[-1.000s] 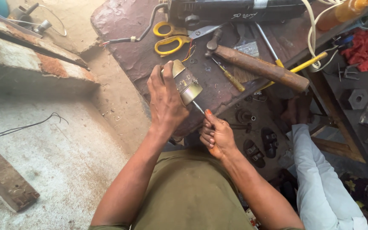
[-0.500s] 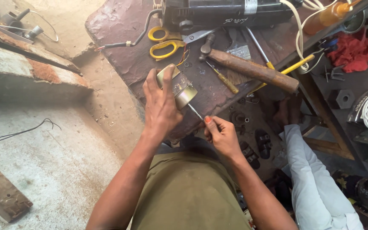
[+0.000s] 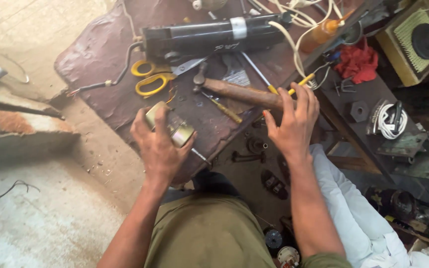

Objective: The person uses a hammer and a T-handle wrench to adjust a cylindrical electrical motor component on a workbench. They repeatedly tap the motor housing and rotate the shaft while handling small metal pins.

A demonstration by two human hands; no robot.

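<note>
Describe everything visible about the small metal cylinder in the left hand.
The metal cylinder is a short, brass-coloured can-like part with a paler, shiny end cap facing right. A thin metal shaft sticks out below it toward the bench edge. The left hand wraps it from behind, holding it tilted above the dark worn bench top.

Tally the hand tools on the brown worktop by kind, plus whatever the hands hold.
Scissors, yellow-handled: 1
Hammer, wooden-handled: 1
Screwdrivers, yellow-handled: 2
Small brass-coloured cylinder, gripped in the left hand: 1
Right hand rests on the hammer handle.
Total: 5
</note>
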